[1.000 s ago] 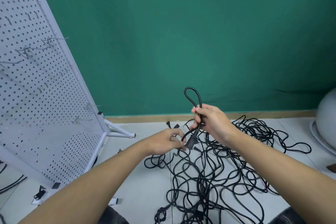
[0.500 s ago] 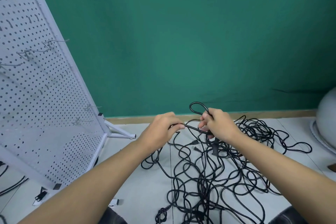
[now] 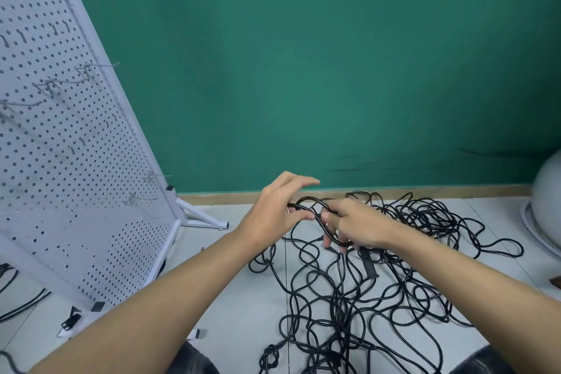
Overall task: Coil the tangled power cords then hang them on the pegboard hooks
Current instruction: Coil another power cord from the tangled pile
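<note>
A tangle of black power cords [image 3: 358,291] sprawls over the pale floor in front of me. My right hand [image 3: 355,226] grips a small loop of black cord [image 3: 312,203] just above the pile, its fingers curled round the strands. My left hand [image 3: 280,206] pinches the same loop at its left end between thumb and fingers, the upper fingers stretched out. A black plug [image 3: 368,263] hangs below my right hand. The white pegboard [image 3: 60,167] leans at the left, with bare metal hooks [image 3: 60,82] sticking out.
A green wall rises behind, with a wooden skirting along the floor. The pegboard's white foot [image 3: 203,217] juts toward the cords. A grey rounded object [image 3: 546,200] sits at the right edge. More black cords [image 3: 18,297] lie behind the pegboard at far left.
Both hands have dropped lower, toward the pile. The upright loop now lies flat between them. My left hand moved from the plug up to the loop's left end.
</note>
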